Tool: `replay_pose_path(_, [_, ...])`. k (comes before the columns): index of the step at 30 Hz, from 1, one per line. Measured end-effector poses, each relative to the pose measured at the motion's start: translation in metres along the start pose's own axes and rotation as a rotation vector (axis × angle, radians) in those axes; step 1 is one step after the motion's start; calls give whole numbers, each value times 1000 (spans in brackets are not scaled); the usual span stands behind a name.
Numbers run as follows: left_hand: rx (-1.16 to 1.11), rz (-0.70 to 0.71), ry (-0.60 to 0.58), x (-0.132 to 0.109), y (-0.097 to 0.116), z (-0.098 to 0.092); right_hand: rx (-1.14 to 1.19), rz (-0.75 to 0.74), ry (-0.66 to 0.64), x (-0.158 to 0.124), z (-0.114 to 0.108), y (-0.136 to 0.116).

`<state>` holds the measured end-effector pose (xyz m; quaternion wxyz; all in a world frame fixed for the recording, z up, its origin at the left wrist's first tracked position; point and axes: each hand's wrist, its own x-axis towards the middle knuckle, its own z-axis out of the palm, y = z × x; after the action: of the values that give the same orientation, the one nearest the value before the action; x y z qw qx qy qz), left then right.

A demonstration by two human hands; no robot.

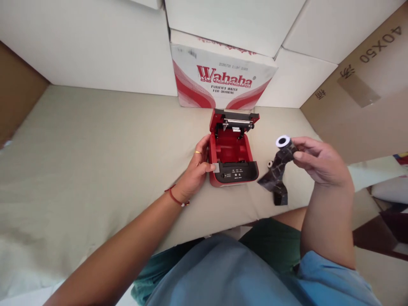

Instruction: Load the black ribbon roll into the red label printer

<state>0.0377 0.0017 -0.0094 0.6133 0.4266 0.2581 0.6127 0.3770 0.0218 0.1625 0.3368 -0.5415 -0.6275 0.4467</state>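
Observation:
A red and black thermal printer (234, 148) stands on the cloth-covered surface with its lid (236, 121) raised, so the red paper bay shows bare inside. Along the printer's left side lies my left hand (199, 165), fingers against the case and thumb on a grey piece at the front corner. My right hand (318, 159) is closed around a small paper roll (283, 141), held up to the right of the printer. The roll's white end with a dark core faces left. A crumpled black wrapper strip (277, 172) hangs below it. Near the wrapper is a small white ring-shaped end (270, 164).
A white and red water carton (223, 80) stands right behind the printer. White boxes (111, 46) line the back, and a brown cardboard box (360, 72) closes off the right. The surface is covered with a pale cloth (105, 140).

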Motion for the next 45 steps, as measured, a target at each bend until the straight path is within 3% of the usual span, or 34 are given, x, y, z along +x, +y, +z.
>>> replay_pose_path(2, [-3, -8, 17, 0, 1, 0, -65, 113, -70, 5, -4, 19])
replay_pose_path(6, [7, -12, 18, 0, 1, -2, -203, 206, -205, 14, 16, 54])
replay_pose_path(8, [14, -10, 8, -1, 2, -4, -271, 185, -163, 15, 22, 65])
replay_pose_path(13, [20, -14, 17, 0, 2, -5, -522, 70, 200, 18, 1, 85])
replay_pose_path(19, [44, -5, -4, -1, 2, -5, -579, 109, 94, 3, -17, 99])
replay_pose_path(23, [21, -18, 14, -1, 3, -3, -561, 37, 49, -15, -12, 105])
replay_pose_path(27, [5, -34, 26, -1, 5, -1, -661, -11, 67, -12, 1, 108])
replay_pose_path(31, [6, -37, 25, -1, 4, 0, -697, -6, 25, -14, 0, 81])
replay_pose_path(34, [16, -8, 21, -1, 4, 0, -624, -18, -127, -41, -19, 31])
replay_pose_path(38, [16, 2, 15, 0, 4, 0, -599, -144, -209, -75, -37, -41])
replay_pose_path(41, [33, 8, 12, 0, 3, -1, -514, -222, -216, -66, -11, -63])
replay_pose_path(45, [32, 5, -5, 1, 2, -2, -556, -193, -172, -18, 63, -53])
